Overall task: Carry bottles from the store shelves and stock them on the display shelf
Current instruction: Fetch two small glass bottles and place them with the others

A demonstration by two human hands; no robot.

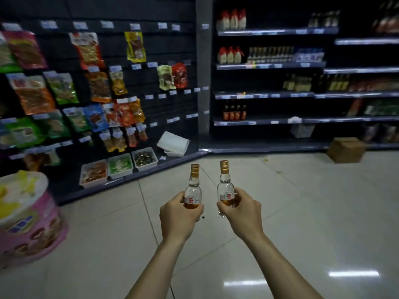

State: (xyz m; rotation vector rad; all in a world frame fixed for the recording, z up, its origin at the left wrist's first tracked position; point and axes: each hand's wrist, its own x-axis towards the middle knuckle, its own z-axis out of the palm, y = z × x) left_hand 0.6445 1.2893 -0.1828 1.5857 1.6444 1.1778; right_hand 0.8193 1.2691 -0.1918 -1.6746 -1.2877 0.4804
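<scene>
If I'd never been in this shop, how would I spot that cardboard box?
Look to the dark bottle shelves on the right, then down to the pale tiled floor at their foot. The cardboard box stands there, the only plain brown carton, unlike the white container beside it.

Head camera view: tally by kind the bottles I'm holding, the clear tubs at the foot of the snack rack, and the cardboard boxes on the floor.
Bottles: 2, left bottle in left hand, right bottle in right hand
Clear tubs: 3, left tub, middle tub, right tub
Cardboard box: 1
Total: 6
</scene>
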